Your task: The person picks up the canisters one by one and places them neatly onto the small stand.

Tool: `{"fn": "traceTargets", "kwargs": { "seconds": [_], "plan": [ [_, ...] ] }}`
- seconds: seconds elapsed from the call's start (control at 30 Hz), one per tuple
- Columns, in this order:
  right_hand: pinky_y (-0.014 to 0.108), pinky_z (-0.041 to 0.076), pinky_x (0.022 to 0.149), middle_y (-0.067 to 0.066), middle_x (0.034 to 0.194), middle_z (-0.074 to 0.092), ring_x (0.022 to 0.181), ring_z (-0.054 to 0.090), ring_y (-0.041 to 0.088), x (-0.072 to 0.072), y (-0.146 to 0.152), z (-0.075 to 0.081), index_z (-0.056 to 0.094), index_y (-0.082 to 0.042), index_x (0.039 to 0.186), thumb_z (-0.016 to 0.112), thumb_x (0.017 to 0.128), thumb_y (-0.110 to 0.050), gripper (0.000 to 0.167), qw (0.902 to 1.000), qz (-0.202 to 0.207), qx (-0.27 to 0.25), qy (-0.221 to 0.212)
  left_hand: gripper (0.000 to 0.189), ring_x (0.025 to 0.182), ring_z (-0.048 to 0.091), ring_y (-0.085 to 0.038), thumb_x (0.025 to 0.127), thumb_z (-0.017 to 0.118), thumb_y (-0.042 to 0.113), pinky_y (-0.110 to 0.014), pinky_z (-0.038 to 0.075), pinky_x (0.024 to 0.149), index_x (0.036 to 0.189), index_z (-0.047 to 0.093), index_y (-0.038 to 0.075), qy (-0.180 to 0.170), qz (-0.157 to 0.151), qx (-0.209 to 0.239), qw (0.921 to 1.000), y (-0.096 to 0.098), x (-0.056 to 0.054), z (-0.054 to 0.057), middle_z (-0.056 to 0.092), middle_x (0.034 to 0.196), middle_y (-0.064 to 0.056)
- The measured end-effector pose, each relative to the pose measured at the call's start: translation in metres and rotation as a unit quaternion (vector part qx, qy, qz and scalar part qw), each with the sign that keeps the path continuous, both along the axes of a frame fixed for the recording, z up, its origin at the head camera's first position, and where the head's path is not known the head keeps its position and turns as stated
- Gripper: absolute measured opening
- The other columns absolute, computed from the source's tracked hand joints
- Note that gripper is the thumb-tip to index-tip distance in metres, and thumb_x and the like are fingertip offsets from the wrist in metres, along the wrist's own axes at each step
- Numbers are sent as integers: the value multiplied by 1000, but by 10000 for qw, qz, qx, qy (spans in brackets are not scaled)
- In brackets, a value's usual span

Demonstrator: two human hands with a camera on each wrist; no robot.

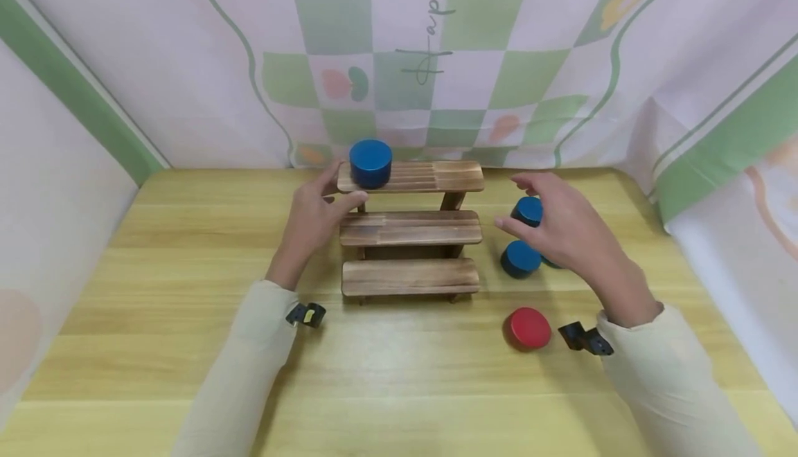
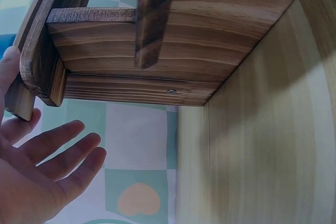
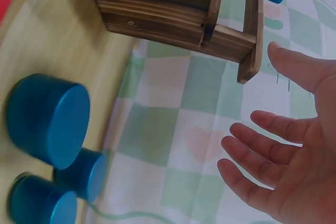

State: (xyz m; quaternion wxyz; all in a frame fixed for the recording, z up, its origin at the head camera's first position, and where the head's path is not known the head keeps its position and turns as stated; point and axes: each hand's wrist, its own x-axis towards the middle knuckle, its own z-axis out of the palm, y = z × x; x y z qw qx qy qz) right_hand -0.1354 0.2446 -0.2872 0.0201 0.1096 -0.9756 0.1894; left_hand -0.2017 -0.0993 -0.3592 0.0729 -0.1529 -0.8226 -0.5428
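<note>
A three-tier wooden stand (image 1: pixel 409 228) stands on the table. One blue round tin (image 1: pixel 370 164) sits at the left end of its top tier. My left hand (image 1: pixel 314 216) grips that end of the plank, thumb in front and index finger behind. In the left wrist view the other fingers (image 2: pixel 71 156) stretch out free beneath. To the right of the stand, my right hand (image 1: pixel 564 225) hovers with its fingers spread and nothing in them. Below it are three more blue tins (image 1: pixel 521 258), partly covered by the hand in the head view.
Nearer the front right, a red round tin (image 1: pixel 528 328) lies on the wooden table (image 1: pixel 386 374). A checked green and white cloth (image 1: pixel 405 34) hangs right behind the stand. Pale cloth walls (image 1: pixel 68 187) border both sides.
</note>
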Motion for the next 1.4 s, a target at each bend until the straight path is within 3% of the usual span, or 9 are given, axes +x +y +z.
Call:
{"fn": "traceTargets", "kwargs": {
  "seconds": [0.7,0.9,1.13,1.4],
  "plan": [
    [65,39,98,32,132,53,121,48,51,41,43,-29,47,14,137,79,88,-31,73,9999,47,103,-24,77,114,62,-28,91,77,31,-45,52,94,152,39,5,-32,64,-98,9999,-3,-1,2,53,143,-17],
    [66,37,101,32,136,51,125,45,51,55,49,-37,46,12,139,77,90,-37,76,9992,-39,46,-401,77,115,62,-28,90,77,31,-46,52,93,153,39,6,-3,62,-91,9999,-3,-2,0,52,144,-16],
    [65,43,96,28,132,57,118,53,48,67,49,-49,51,8,137,80,87,-36,73,9983,156,124,-556,77,116,61,-28,91,77,31,-46,51,95,153,39,6,-26,43,-87,10000,-3,-2,-1,50,147,-14],
    [63,46,94,26,129,60,116,56,46,78,47,-67,55,8,134,82,82,-46,80,9962,337,219,-774,77,116,62,-29,90,77,30,-46,52,94,153,39,5,-8,48,-76,10000,-3,-3,-1,50,147,-15]
  ]
}}
